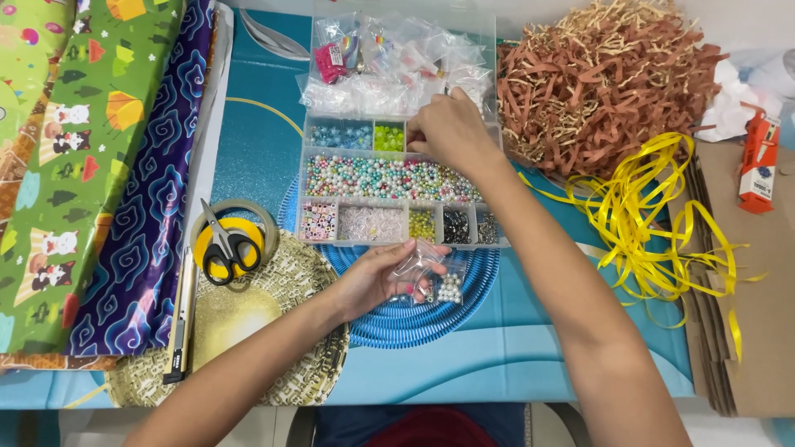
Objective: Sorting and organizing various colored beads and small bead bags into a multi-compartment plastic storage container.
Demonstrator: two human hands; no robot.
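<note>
Right now the left hand (377,281) is holding a small clear plastic bag (422,269) above the blue ribbed mat (414,323), its fingers pinching the bag's mouth, with a cluster of pale beads (450,288) sitting at the bag's lower corner. The right hand (451,132) is reaching into the clear bead organiser box (397,178), its fingers bunching together over the upper row of compartments as if pinching at something small; whether a bead is between them I cannot tell.

Judging by the bag, the filling is under way but far from finished: only a few beads are lying in it, while the long middle compartment is brimming with mixed pearls and the small compartments along the near row are holding plenty.

Room for moving is tight. The box is lying just behind the bag, its near edge almost touching the left fingers. Scissors (225,244) are resting on a yellow tape roll (236,240) just left of the box, with a utility knife (180,323) near the left forearm. Yellow ribbon (654,223) is sprawling close beside the right forearm, and brown paper shred (604,83) is crowding the box's right edge. The teal worktop (530,348) is showing free space only near the front edge, between the arms.
</note>
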